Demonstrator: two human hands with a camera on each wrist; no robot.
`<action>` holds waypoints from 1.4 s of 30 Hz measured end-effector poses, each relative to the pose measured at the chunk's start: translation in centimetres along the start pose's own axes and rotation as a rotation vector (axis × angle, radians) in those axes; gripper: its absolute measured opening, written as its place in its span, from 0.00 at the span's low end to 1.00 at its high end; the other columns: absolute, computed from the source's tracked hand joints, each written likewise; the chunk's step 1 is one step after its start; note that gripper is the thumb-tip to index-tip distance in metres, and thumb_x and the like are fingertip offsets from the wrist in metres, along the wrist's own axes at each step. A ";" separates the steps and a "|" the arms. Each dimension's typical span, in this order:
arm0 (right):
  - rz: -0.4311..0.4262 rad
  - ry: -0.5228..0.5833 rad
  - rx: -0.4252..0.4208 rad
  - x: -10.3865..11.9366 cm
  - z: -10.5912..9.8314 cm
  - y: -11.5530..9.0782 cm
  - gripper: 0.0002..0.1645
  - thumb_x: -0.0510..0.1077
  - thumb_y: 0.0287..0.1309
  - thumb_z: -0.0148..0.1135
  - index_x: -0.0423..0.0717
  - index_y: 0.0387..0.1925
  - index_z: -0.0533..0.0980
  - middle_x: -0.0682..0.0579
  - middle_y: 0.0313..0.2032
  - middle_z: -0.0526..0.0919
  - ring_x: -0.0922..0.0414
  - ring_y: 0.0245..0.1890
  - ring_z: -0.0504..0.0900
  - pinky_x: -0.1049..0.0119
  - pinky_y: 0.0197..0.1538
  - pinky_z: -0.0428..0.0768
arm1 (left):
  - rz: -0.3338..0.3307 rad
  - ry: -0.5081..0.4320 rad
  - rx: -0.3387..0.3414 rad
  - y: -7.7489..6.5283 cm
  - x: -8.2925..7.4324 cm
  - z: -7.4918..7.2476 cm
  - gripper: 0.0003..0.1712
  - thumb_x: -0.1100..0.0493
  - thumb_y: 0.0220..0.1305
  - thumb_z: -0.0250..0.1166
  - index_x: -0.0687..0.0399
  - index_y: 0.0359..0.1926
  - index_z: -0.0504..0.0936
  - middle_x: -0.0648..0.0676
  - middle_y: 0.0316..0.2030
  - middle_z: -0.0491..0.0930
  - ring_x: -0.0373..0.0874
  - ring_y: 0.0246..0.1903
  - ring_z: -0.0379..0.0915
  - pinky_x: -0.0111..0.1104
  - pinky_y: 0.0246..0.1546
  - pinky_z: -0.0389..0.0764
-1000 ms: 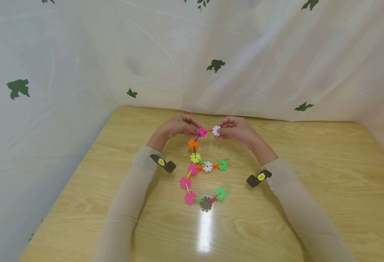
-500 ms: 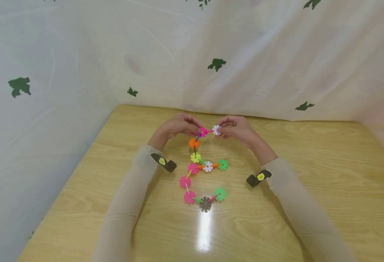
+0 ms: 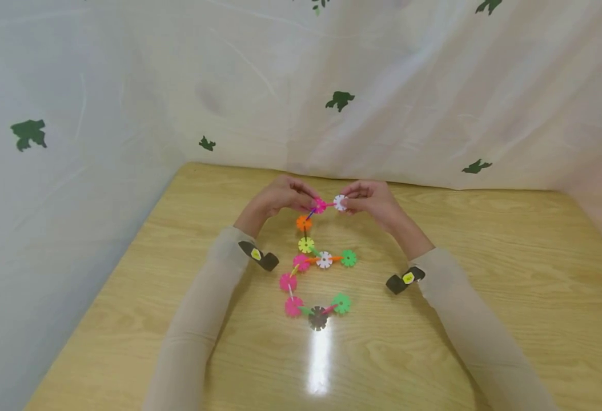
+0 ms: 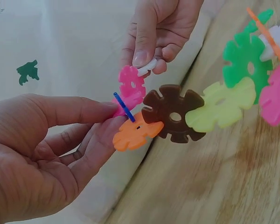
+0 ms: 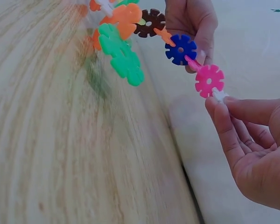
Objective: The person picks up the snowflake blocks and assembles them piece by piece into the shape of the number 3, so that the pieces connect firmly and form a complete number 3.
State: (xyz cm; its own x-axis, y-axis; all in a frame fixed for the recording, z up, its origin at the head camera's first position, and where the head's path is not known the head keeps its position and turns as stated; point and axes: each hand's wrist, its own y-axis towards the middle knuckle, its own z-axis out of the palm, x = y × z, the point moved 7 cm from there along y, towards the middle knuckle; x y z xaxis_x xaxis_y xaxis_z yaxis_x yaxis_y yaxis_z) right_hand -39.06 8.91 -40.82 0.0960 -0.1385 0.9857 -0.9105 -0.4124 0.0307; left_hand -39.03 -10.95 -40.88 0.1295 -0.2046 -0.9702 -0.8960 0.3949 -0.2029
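Observation:
A chain of interlocked notched plastic discs spans both hands in the head view. My left hand point(image 3: 283, 197) pinches a pink disc point(image 4: 122, 108) near the chain's upper end, between thumb and fingers. At that end, my right hand point(image 3: 372, 201) pinches a white disc point(image 5: 219, 94), joined to an upright pink disc point(image 5: 209, 77). From the left hand the chain runs through a blue disc point(image 5: 176, 53), an orange disc point(image 4: 130, 135), a brown disc point(image 4: 161, 109) and a yellow disc point(image 4: 226, 105). A side branch has a white disc point(image 3: 324, 260) and a green disc point(image 3: 349, 258).
The lower chain curves through pink discs point(image 3: 288, 282) to a dark brown disc point(image 3: 318, 318) and a green end disc point(image 3: 341, 303). Beneath is a wood-grain table point(image 3: 512, 274). A pale cloth point(image 3: 260, 85) with green leaf shapes stands behind and to the left.
The lower part of the chain has shifted slightly left and up in the head view. Both hands keep their pinch and have hardly moved.

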 end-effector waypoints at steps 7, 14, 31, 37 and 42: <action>-0.024 0.041 -0.027 0.1 0.0 -0.1 0.17 0.31 0.64 0.65 0.25 0.51 0.76 0.57 0.31 0.88 0.59 0.32 0.88 0.56 0.46 0.89 | 0.016 0.001 -0.062 -0.4 -0.4 0.1 0.14 0.72 0.63 0.67 0.74 0.49 0.82 0.58 0.35 0.87 0.43 0.32 0.86 0.49 0.54 0.86; -0.058 0.077 -0.049 0.7 0.2 -0.3 0.16 0.29 0.62 0.66 0.23 0.50 0.75 0.57 0.30 0.87 0.61 0.30 0.87 0.61 0.43 0.90 | 0.040 -0.002 -0.093 -0.6 -0.9 0.1 0.13 0.72 0.62 0.67 0.74 0.48 0.84 0.58 0.35 0.88 0.43 0.31 0.86 0.47 0.51 0.87; -0.056 0.154 -0.114 0.7 0.6 -0.2 0.17 0.30 0.63 0.66 0.24 0.51 0.75 0.55 0.30 0.87 0.61 0.28 0.87 0.69 0.38 0.89 | 0.052 -0.060 -0.142 -0.6 -1.0 -0.2 0.13 0.71 0.65 0.66 0.73 0.49 0.84 0.56 0.34 0.88 0.43 0.32 0.86 0.42 0.49 0.88; 0.005 0.097 -0.070 0.8 0.7 0.0 0.19 0.33 0.65 0.65 0.26 0.55 0.75 0.55 0.32 0.86 0.59 0.31 0.87 0.60 0.46 0.89 | 0.049 -0.073 -0.152 -0.8 -0.7 -0.5 0.13 0.71 0.65 0.67 0.73 0.50 0.84 0.54 0.33 0.87 0.42 0.33 0.86 0.40 0.49 0.88; 0.035 0.075 -0.036 0.8 0.5 0.0 0.19 0.34 0.65 0.66 0.28 0.54 0.75 0.56 0.34 0.86 0.58 0.33 0.88 0.54 0.50 0.88 | 0.057 -0.072 -0.137 -0.7 -0.7 -0.5 0.13 0.71 0.64 0.67 0.72 0.49 0.84 0.53 0.32 0.87 0.42 0.33 0.86 0.46 0.54 0.86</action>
State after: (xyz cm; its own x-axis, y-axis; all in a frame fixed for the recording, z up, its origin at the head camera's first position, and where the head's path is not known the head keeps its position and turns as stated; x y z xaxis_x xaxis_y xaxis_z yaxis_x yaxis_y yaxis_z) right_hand -38.79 8.35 -40.07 0.0348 -0.0842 0.9958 -0.9266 -0.3761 0.0006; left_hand -38.70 -11.48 -40.02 0.1021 -0.1184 -0.9877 -0.9517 0.2775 -0.1316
